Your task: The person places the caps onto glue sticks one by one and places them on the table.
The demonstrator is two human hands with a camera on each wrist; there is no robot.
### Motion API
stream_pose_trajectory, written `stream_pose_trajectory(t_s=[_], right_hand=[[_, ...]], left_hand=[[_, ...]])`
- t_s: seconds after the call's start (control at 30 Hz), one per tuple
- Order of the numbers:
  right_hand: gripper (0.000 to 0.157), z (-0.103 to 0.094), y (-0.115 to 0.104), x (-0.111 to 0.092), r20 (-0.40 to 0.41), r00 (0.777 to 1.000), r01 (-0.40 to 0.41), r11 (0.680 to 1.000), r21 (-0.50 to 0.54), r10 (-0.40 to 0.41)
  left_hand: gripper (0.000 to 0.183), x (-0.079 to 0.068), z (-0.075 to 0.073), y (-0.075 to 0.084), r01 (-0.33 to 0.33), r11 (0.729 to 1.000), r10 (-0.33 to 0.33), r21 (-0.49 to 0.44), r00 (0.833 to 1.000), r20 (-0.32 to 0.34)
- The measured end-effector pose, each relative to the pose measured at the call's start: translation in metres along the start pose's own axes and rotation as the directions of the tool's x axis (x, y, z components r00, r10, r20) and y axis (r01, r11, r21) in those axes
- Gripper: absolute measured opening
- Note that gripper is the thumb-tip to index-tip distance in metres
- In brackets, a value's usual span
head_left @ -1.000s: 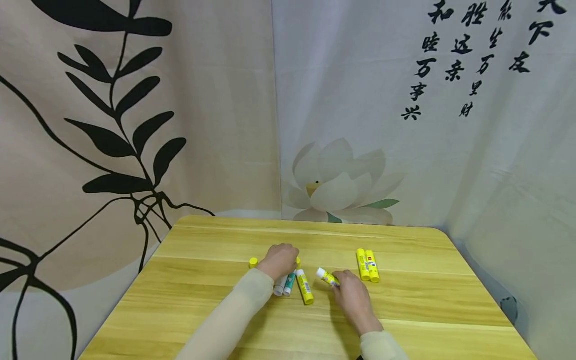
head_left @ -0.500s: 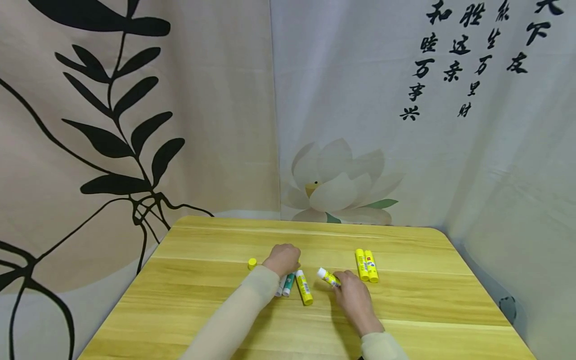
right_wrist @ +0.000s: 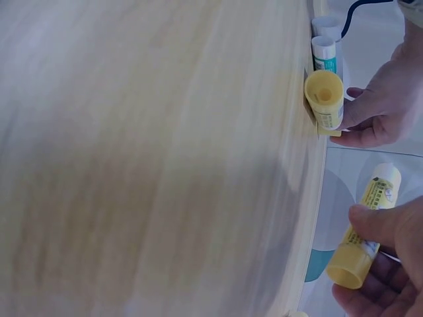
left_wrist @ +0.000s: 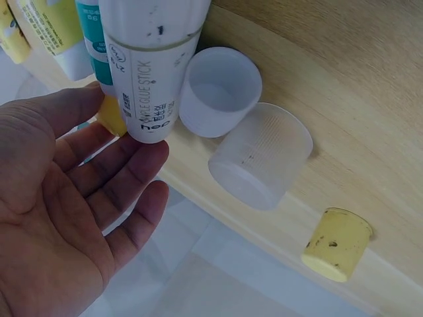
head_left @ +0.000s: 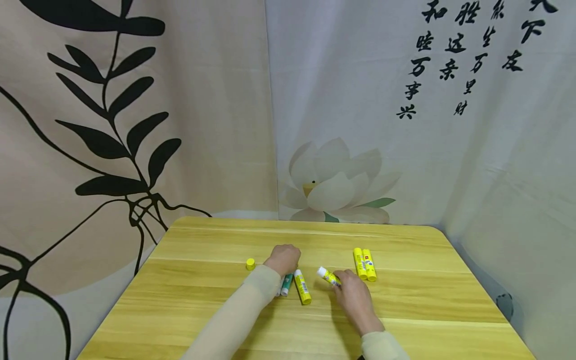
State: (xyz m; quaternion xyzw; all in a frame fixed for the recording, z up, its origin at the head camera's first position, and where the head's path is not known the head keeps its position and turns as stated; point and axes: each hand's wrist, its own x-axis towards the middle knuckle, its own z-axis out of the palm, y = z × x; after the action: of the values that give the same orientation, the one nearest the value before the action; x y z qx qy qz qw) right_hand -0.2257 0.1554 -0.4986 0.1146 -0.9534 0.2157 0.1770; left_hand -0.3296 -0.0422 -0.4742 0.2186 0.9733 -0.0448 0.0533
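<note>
Near the table's middle, my left hand [head_left: 283, 259] pinches a small yellow cap [left_wrist: 111, 117] between thumb and fingers. Right by its fingertips in the left wrist view lie a large white glue stick [left_wrist: 151, 86] and a slimmer teal-and-white one [left_wrist: 92, 39]. A yellow glue stick [head_left: 303, 287] with a white end lies just right of them. My right hand [head_left: 353, 297] grips another yellow glue stick [head_left: 328, 276], its bare white end pointing left and away from me. The left hand hides most of the white stick in the head view.
A white cap [left_wrist: 221, 92], a translucent cap [left_wrist: 261, 155] and a second yellow cap [left_wrist: 337, 244] stand in a row on the wooden table [head_left: 189, 310]. Two capped yellow glue sticks [head_left: 364, 264] lie side by side at the right. Printed curtains [head_left: 225, 100] hang behind.
My left hand has shifted slightly right, covering more of the white glue stick and the yellow cap. The right hand holds its glue stick in the same place.
</note>
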Motion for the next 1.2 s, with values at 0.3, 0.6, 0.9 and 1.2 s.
stream_pose_trajectory(t_s=[0.3,0.6,0.9,1.2], right_hand=[[0.029,-0.001,0.000,0.000,0.001,1.000,0.002,1.000,0.006,-0.002],[0.030,0.000,0.000,0.000,-0.002,1.000,-0.005,1.000,0.010,0.005],[0.028,-0.002,-0.003,0.000,-0.014,1.000,0.005,1.000,0.018,-0.005],[0.028,-0.003,-0.003,-0.001,0.001,1.000,-0.004,1.000,0.021,0.004]], left_hand=[[0.006,-0.001,-0.002,-0.001,-0.011,1.000,0.011,0.004,1.000,-0.017],[0.008,-0.008,-0.009,-0.002,-0.003,0.999,0.002,-0.047,1.000,-0.029],[0.011,-0.010,-0.014,-0.003,-0.017,0.998,0.014,-0.062,0.999,-0.051],[0.011,-0.016,-0.017,-0.004,-0.067,0.992,0.057,-0.105,0.994,-0.094]])
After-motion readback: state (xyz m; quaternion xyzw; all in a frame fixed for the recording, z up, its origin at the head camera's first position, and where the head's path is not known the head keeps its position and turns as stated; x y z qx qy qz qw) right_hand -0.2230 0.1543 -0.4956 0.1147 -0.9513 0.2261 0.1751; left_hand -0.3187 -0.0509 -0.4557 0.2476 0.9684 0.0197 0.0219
